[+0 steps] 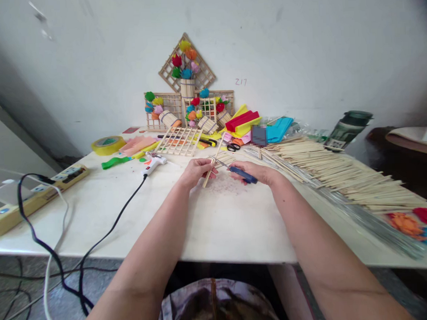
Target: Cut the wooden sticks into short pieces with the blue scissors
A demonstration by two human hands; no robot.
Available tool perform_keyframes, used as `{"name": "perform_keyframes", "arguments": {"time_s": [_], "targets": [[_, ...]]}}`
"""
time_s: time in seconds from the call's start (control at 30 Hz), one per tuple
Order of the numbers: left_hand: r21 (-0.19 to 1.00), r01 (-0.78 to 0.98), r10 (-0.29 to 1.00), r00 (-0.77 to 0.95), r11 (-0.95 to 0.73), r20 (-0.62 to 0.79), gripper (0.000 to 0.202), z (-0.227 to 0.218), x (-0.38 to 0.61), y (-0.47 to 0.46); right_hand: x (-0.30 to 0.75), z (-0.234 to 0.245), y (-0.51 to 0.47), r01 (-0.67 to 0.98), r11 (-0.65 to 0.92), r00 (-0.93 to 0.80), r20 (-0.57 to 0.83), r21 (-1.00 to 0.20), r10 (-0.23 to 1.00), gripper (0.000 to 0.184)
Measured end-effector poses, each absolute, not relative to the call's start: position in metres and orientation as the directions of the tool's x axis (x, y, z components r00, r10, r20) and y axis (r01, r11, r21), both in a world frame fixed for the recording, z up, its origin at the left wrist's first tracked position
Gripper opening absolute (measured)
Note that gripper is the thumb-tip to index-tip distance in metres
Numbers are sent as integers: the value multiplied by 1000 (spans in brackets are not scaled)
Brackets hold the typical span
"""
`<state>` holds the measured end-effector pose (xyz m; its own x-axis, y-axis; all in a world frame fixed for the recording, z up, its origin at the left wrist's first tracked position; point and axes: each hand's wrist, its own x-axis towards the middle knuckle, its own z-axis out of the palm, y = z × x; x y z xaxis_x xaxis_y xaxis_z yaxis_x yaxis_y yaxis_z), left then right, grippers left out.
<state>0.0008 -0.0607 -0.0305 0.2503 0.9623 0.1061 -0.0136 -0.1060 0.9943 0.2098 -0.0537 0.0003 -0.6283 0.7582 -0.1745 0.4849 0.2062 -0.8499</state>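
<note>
My left hand [196, 171] is closed on a thin wooden stick [211, 167] that slants up and away over the white table [216, 226]. My right hand [258, 173] grips a blue-handled cutting tool [243, 174]. Its metal tip meets the stick near the stick's middle. Both hands hover just above the table's centre, where fine wood debris lies. A small pile of short cut sticks [226, 158] rests just beyond the hands.
A large heap of long sticks [341, 173] fills the right side. A wooden lattice [179, 141], glue gun [153, 164] with black cord, tape roll [108, 145], power strip [34, 196], coloured paper [243, 121] and paper-flower lattices [189, 99] lie behind.
</note>
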Motion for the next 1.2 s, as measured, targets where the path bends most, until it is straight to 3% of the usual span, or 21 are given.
{"name": "perform_keyframes", "arguments": {"time_s": [0.33,0.73,1.0,1.2], "targets": [[992,15,958,261,-128,119,31,-31,0,-60,210,-4,-51,506,271,-640,-145,-819,754,32],[936,194,918,328,-294,221,30,-24,-1,-64,217,-6,-43,492,435,-715,-66,-754,696,46],[889,289,911,318,-355,261,31,-17,-1,-65,215,-2,-47,540,443,-688,-72,-716,722,42],[860,351,915,296,-370,273,32,-14,-2,-68,212,-3,-51,506,361,-664,-87,-784,742,36]]}}
